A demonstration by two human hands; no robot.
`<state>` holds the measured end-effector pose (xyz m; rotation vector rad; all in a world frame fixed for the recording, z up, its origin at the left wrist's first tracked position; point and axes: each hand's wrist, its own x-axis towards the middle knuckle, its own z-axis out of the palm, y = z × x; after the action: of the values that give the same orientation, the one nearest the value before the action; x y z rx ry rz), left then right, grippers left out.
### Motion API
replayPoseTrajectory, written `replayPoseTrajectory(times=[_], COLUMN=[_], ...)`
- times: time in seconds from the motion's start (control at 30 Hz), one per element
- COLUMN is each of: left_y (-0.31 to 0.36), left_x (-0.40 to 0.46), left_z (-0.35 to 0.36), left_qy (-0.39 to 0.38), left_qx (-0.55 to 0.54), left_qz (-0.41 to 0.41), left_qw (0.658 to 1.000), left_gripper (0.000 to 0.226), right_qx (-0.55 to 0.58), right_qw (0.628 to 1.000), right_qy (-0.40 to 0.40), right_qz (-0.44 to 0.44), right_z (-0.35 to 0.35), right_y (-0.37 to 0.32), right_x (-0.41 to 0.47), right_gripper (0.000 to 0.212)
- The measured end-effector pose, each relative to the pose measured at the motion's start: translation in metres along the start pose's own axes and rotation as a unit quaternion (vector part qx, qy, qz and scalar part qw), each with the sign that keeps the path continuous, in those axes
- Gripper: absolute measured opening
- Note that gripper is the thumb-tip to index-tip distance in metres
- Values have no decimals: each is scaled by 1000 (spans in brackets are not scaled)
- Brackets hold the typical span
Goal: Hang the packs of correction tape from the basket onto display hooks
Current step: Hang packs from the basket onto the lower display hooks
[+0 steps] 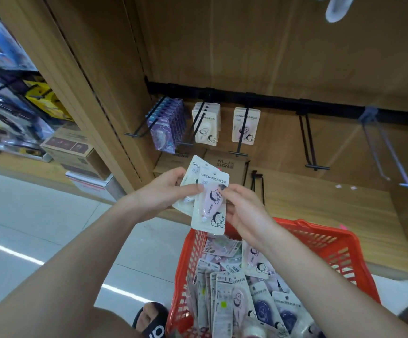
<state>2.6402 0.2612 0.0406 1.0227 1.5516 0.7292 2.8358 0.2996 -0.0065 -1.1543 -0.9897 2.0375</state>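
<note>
Both thumbs pinch the pink pack: left hand also grips a white pack behind, right hand holds its right edge. Packs may slip into the near basket; the far pink-pack hook demands an aligned hole.

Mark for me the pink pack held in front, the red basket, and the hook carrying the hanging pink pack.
pink pack (210, 203): head view, on the pink tape body.
red basket (329, 242): head view, on its far right wall.
hook (243, 129): head view, on its black rod over the hanging pack.
</note>
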Motion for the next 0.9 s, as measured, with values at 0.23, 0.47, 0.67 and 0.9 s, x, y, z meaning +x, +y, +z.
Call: replayPoseTrajectory(times=[0.23,0.47,0.67,0.9], left_y=[-2,-6,-6,-8], left_x=[1,13,22,27], left_z=[-9,-11,-8,-5], left_qy=[86,131,136,156], left_qx=[-70,-88,-103,-134], left_qz=[5,10,-4,-12], left_qw=[994,987,985,979], left_gripper=[26,26,28,24], right_qx=[-24,-102,-115,-147], right_qw=[994,978,975,966], right_qy=[82,114,133,138], right_qz=[-69,-140,-132,-162], right_z=[-24,-21,-18,-19], right_y=[-13,-25,-23,-22], right_x=[1,10,17,13], right_gripper=[18,12,12,5])
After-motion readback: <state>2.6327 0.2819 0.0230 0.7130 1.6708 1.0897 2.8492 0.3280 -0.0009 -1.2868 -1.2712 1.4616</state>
